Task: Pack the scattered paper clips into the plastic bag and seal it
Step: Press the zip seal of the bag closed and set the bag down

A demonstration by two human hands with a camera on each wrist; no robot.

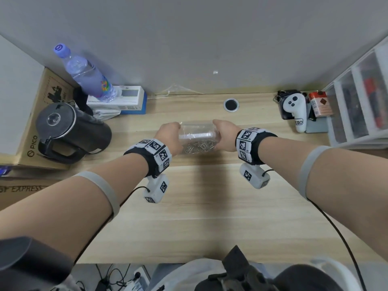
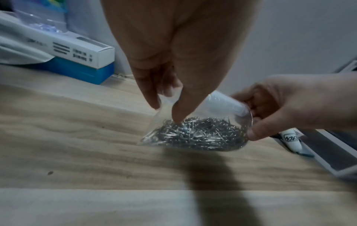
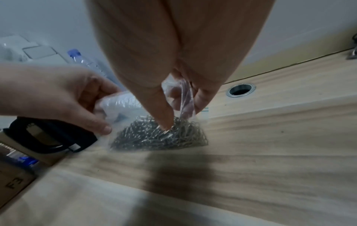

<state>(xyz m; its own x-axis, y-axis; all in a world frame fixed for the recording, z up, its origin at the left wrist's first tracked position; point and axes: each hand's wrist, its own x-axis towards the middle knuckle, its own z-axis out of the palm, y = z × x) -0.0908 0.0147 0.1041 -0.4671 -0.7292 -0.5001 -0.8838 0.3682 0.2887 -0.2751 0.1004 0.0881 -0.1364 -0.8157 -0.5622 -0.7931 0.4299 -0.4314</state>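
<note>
A clear plastic bag [image 1: 197,131] is held over the middle of the wooden desk [image 1: 210,206], between both hands. A heap of silver paper clips [image 1: 198,147] fills its lower part. My left hand [image 1: 174,135] pinches the bag's left edge with thumb and fingers. My right hand [image 1: 220,135] pinches the right edge. In the left wrist view, my left hand [image 2: 166,111] has its thumb down by the paper clips [image 2: 197,133]. In the right wrist view, my right hand [image 3: 182,116] holds crumpled film above the paper clips [image 3: 160,136]. The bag's bottom is at or just above the desk.
A black kettle [image 1: 71,133], a water bottle [image 1: 84,74] and a white-and-blue box [image 1: 126,99] stand at the back left. A cable hole [image 1: 231,105] lies behind the bag. A white controller [image 1: 296,112], a red pack [image 1: 320,103] and a drawer unit [image 1: 361,97] fill the right.
</note>
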